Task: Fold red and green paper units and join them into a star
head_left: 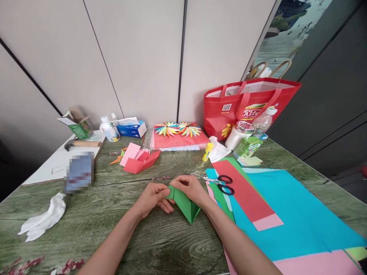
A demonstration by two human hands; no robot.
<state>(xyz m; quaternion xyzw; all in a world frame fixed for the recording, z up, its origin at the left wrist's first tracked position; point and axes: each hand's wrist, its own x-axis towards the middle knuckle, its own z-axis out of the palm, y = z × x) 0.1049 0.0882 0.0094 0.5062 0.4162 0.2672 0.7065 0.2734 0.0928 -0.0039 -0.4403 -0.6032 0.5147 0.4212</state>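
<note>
The green folded paper (185,204) lies near the front middle of the table (129,236), its lower point resting on the wood and its upper end pinched between both hands. The left hand (153,196) has its fingers curled together on the upper left corner. The right hand (190,187) closes its fingers over the top edge just beside it, so the two grips almost touch. My main worry is the crease: both pinches crowd one end and the long lower flap is free. I judge that a small uneven pull could let the layers slide, so the fold sets crooked or the thin paper tears at the corner. The right wrist lies over the edge of the stacked sheets, where a red strip (243,191) rests on a big blue sheet (301,217), and a sweep of that forearm could drag them. The scissors (225,184) lie on that stack just beside the right hand, blades toward it, so a careless move could nudge them or catch a finger. I cannot tell how many layers the fingers hold, since the hands cover that end. The glue stick (207,151) stands well apart and looks no threat.
</note>
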